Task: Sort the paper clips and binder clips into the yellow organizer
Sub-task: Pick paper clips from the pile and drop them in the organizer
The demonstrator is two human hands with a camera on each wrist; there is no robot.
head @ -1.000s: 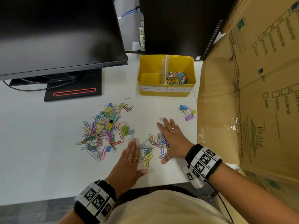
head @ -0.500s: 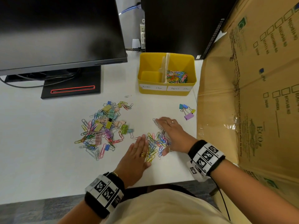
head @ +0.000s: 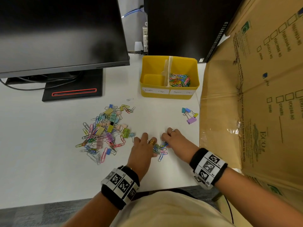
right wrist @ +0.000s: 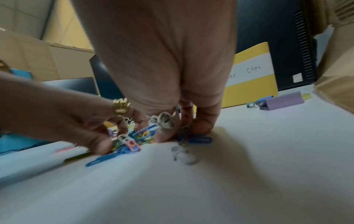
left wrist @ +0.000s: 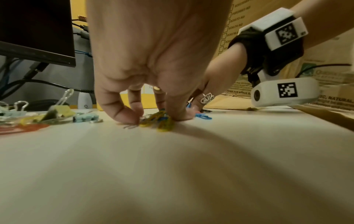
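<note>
Head view: both hands meet on the counter (head: 49, 161) in front of the yellow organizer (head: 169, 94) — left hand (head: 141, 150) and right hand (head: 176, 141), fingers curled, pinch a small heap of paper clips (head: 159, 149) between them.

hands (head: 144, 149): 2 | yellow organizer (head: 169, 95): 1, 2 compartments | monitor (head: 62, 33): 1 | cardboard box (head: 255, 89): 1 | loose clips (head: 105, 130): perhaps 100, uncountable

Bare desk (head: 152, 115) before organizer (head: 169, 94); cardboard box (head: 246, 95) right.
</note>
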